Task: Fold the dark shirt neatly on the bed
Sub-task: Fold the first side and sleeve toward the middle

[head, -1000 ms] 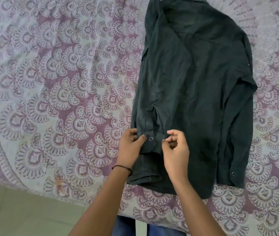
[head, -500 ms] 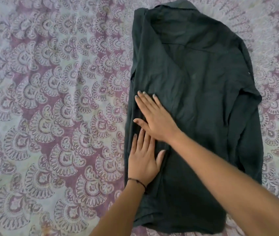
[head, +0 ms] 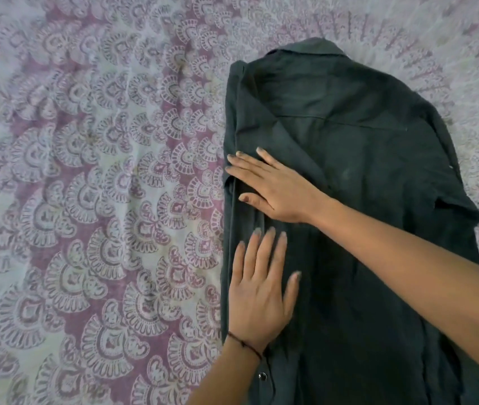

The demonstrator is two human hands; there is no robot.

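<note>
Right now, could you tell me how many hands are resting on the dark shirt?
2. The left hand lies flat on the dark shirt near its folded edge; the right hand lies flat just beyond it, toward the collar. No others show.

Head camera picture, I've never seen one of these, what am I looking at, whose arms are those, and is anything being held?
No machine here: a person wears a camera on the head, looking down, so both arms are their own. A dark shirt lies on a purple-and-white patterned bedspread. Both hands rest flat, fingers straight, along the shirt's folded edge: the right hand farther away, the left hand, with a thread bracelet on its wrist, nearer. Nothing is gripped; they press the fabric.
</note>
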